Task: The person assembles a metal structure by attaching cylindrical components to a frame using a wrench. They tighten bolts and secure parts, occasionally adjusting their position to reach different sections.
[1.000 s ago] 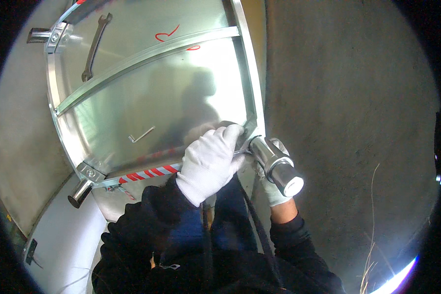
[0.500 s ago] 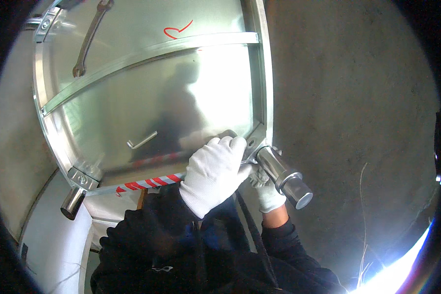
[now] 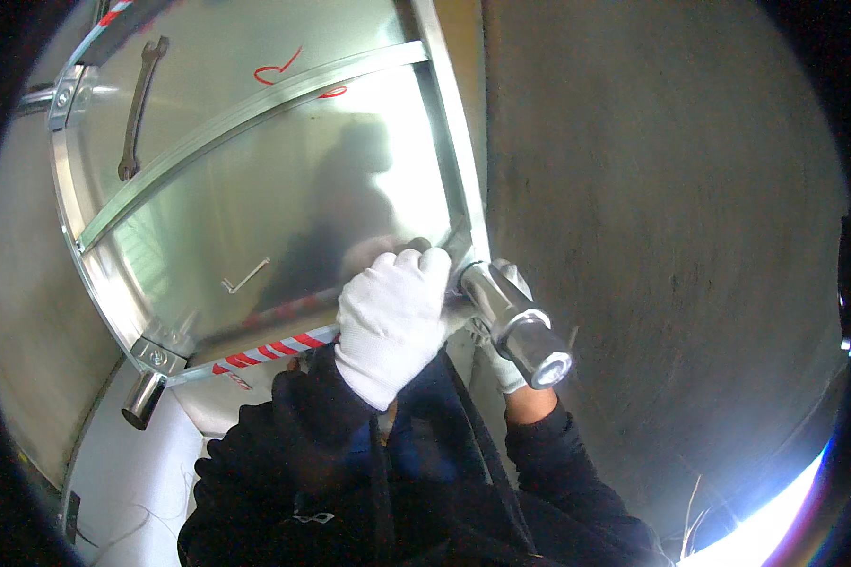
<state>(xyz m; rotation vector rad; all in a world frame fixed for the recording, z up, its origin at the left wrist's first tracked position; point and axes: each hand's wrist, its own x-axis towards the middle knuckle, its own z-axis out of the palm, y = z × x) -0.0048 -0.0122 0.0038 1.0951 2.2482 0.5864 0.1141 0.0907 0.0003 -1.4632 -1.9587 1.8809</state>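
An upturned metal panel (image 3: 227, 203) with a raised frame and short round legs lies in front of me. My left hand (image 3: 392, 326), in a white glove, is closed at its near right corner and covers the bracket there; what its fingers hold is hidden, though a small dark end shows past the knuckles. My right hand (image 3: 503, 364), also gloved, reaches up from below behind the shiny metal leg (image 3: 506, 307). Its fingers show on both sides of the leg, wrapped round it. The leg's capped end tilts toward the lower right.
On the panel lie an open-ended wrench (image 3: 140, 109) and a hex key (image 3: 247, 275), parted by a cross rail (image 3: 255, 109). Red-and-white striped tape (image 3: 269, 352) runs along the near edge. Another leg (image 3: 144, 399) projects at the near left corner. Grey floor (image 3: 652, 236) stretches to the right.
The panel, with the wrench and hex key on it, sits further left and slightly turned in view. The leg's end has shifted left and up. Both hands stay at the same corner.
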